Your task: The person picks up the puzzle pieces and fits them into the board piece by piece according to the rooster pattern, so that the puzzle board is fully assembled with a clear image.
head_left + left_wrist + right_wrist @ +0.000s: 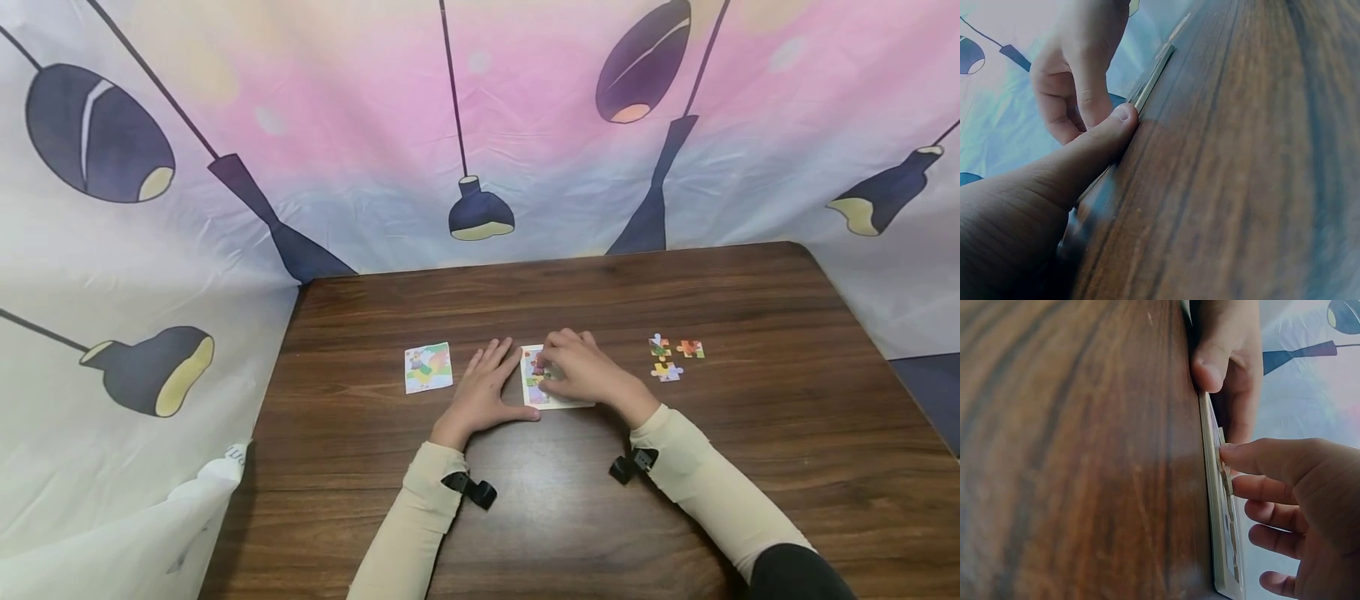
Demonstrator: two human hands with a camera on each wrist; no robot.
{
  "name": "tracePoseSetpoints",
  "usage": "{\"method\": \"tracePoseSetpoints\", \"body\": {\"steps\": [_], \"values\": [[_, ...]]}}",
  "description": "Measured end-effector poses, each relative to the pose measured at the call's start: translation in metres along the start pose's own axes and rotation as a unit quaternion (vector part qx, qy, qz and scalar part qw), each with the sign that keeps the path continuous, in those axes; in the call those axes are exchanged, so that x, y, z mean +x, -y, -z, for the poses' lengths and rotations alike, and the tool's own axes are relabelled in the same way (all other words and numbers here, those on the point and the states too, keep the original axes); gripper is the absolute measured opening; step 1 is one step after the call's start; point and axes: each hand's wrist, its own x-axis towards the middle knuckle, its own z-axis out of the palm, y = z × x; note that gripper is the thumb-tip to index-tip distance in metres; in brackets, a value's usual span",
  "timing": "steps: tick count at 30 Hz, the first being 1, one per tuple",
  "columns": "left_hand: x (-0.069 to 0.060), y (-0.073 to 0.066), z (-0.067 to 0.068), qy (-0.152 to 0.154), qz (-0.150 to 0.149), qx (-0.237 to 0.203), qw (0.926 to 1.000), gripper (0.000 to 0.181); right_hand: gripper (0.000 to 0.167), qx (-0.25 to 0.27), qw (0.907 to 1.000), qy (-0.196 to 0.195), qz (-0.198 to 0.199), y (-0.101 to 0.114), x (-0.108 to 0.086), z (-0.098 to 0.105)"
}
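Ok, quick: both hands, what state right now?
Left hand: open, fingers spread, at the left edge of the puzzle tray.
Right hand: touching puzzle pieces in the puzzle tray; whether it pinches one cannot be told.

Only illegible lettering on cloth

Table — card, puzzle board, pieces
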Motion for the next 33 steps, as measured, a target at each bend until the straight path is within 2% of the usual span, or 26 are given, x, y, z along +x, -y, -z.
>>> {"method": "tracePoseSetpoints", "body": {"steps": [8, 12, 19, 28, 33], "values": [[-0.001, 0.001, 0.001, 0.000, -0.003, -0.004, 1.0000, 0.116, 0.025, 0.028, 0.9993, 0.001, 0.023, 0.001, -0.001, -0.001], [-0.001, 0.001, 0.001, -0.001, -0.003, -0.006, 1.0000, 0.116, 0.024, 0.027, 0.9990, 0.007, 0.035, 0.002, -0.001, -0.002], [0.000, 0.001, 0.000, -0.001, -0.007, -0.006, 1.0000, 0.116, 0.032, 0.016, 0.9990, 0.004, 0.042, -0.001, -0.007, -0.002], [0.001, 0.000, 0.000, 0.001, -0.012, 0.001, 0.9999, 0.115, 0.043, 0.030, 0.9991, 0.023, 0.021, -0.006, -0.018, -0.003], [0.000, 0.001, 0.000, -0.002, -0.010, 0.003, 0.9999, 0.115, 0.052, -0.009, 0.9983, 0.031, 0.048, 0.000, -0.022, -0.003]]}}
